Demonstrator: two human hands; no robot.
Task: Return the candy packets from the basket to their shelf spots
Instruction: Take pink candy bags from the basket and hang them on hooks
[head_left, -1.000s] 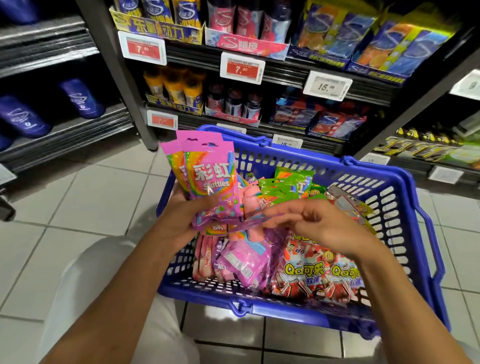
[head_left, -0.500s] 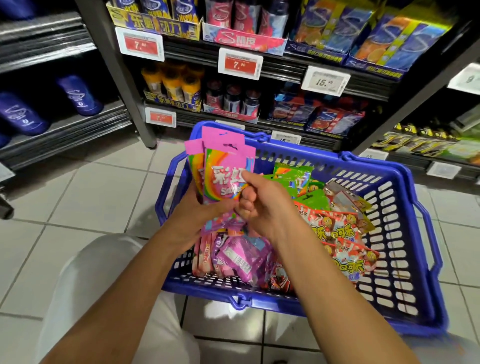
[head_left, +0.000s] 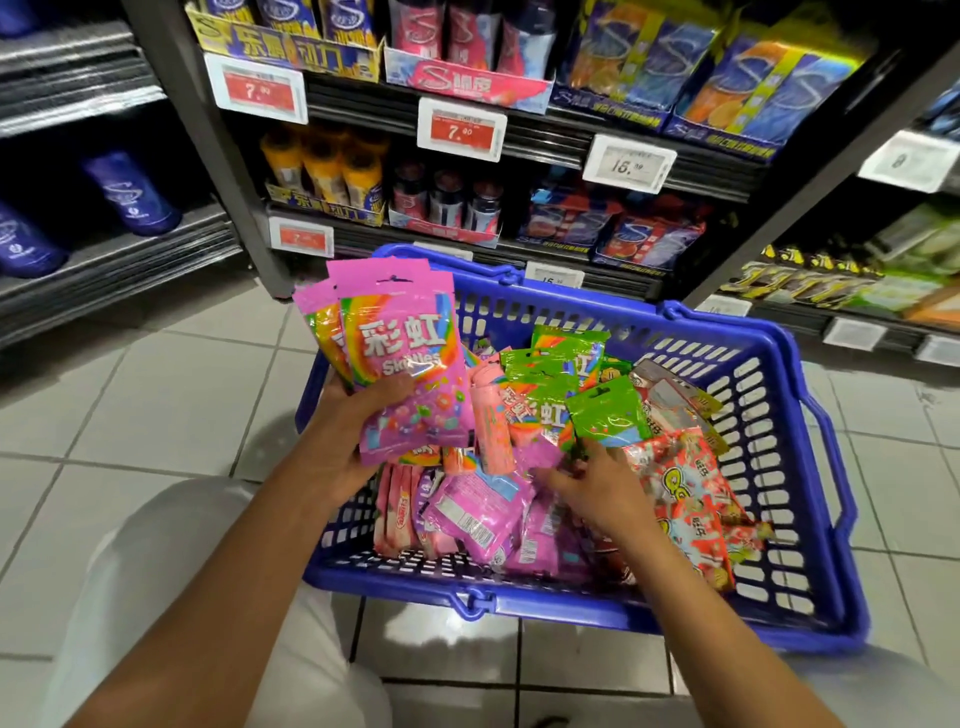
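A blue plastic basket stands on the floor, full of candy packets. My left hand grips a small stack of pink Skittles packets, held upright over the basket's left side. My right hand reaches down into the middle of the basket, fingers spread among pink packets, just below the green Skittles packets. Whether it grips one is hidden by the fingers. Red-and-white packets lie on the right side of the basket.
Dark shelves stand behind the basket, with gum boxes, small bottles and price tags. A second shelf unit with blue pouches is at the left. More packets lie on low shelves at the right. The floor is pale tile.
My right hand left the pink stack held by my left hand and dropped back into the basket among the pink packets. The stack stays in my left hand.
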